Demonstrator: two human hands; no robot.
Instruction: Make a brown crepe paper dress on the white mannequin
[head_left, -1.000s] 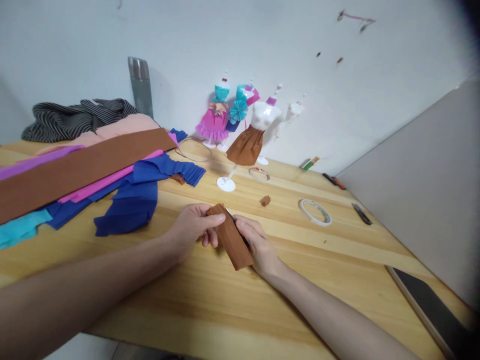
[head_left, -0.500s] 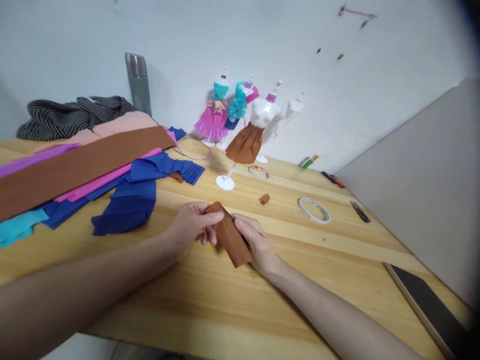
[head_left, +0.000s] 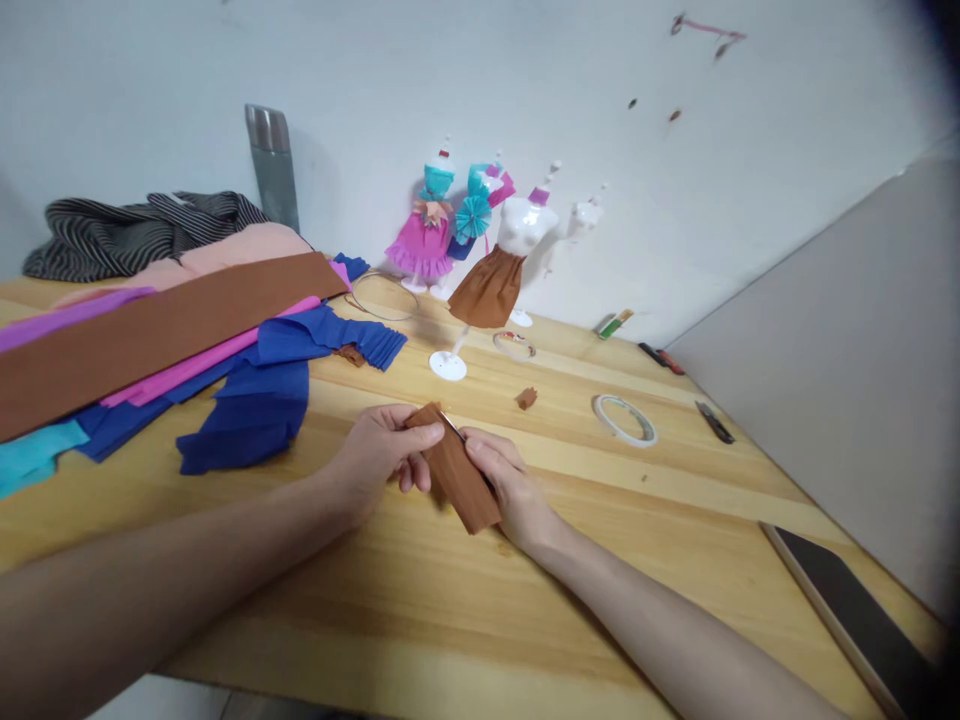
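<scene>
A folded piece of brown crepe paper [head_left: 459, 475] is pinched near its upper end by my left hand [head_left: 390, 445], thumb on top and the other fingers beneath. Along the paper's right edge, my right hand [head_left: 506, 485] is closed on a dark-handled tool with a thin metal blade [head_left: 451, 424]. Most of this tool is hidden behind the paper and fingers, so its exact kind is unclear. Just beyond my hands, a small brown scrap [head_left: 527, 399] lies on the wooden table [head_left: 360, 620]. A white dress-form figure [head_left: 528, 222] wearing a brown paper skirt [head_left: 489, 288] stands farther back.
Crepe paper strips, including brown [head_left: 165, 335] and blue [head_left: 255, 415], spread over the left side. More dressed figures [head_left: 424, 235] stand by the wall near a bottle [head_left: 271, 165]. At right are a tape roll [head_left: 625, 420], a cutter knife [head_left: 715, 423] and a dark flat device [head_left: 847, 610].
The view has shifted very slightly. My hands keep nearly the same grip, and the blade lies along the paper's upper right edge in both frames.
</scene>
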